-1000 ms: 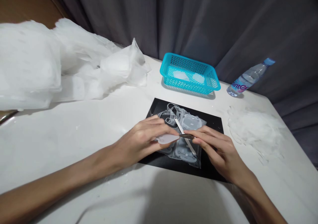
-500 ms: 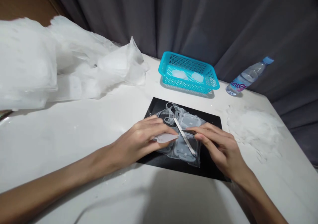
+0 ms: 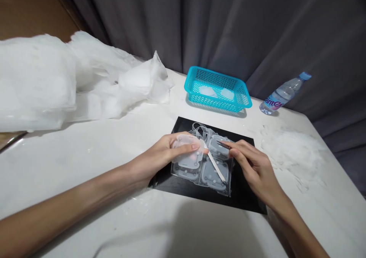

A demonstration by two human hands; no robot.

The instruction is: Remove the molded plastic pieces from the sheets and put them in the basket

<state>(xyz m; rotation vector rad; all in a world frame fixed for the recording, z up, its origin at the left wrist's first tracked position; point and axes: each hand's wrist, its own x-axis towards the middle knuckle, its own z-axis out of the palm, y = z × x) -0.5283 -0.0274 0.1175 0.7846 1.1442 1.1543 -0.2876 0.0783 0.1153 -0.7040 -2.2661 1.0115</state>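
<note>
My left hand (image 3: 183,147) is closed on a translucent, rounded-square plastic piece (image 3: 187,161), thumb on its upper face, holding it over the left part of a clear moulded plastic sheet (image 3: 214,174). Several similar shapes show in that sheet, which lies on a black board (image 3: 194,191). A thin white strip (image 3: 216,166) rests slantwise across the sheet, its upper end beside my left fingertips. Between the thumb and fingers of my right hand (image 3: 251,159) is a dark pointed tool (image 3: 223,145), its tip over the sheet's upper right shape. Whether it is a blade or tweezers is unclear.
A blue mesh basket (image 3: 217,104) holding white pieces stands behind the board. To its right is a water bottle (image 3: 283,96). Clear scraps (image 3: 297,155) lie heaped at the right, and large white plastic bags (image 3: 94,86) fill the back left of the white table (image 3: 85,147).
My left hand has turned the plastic piece so that its broad face now shows. The tool's tip in my right hand has moved up and right, away from the white strip.
</note>
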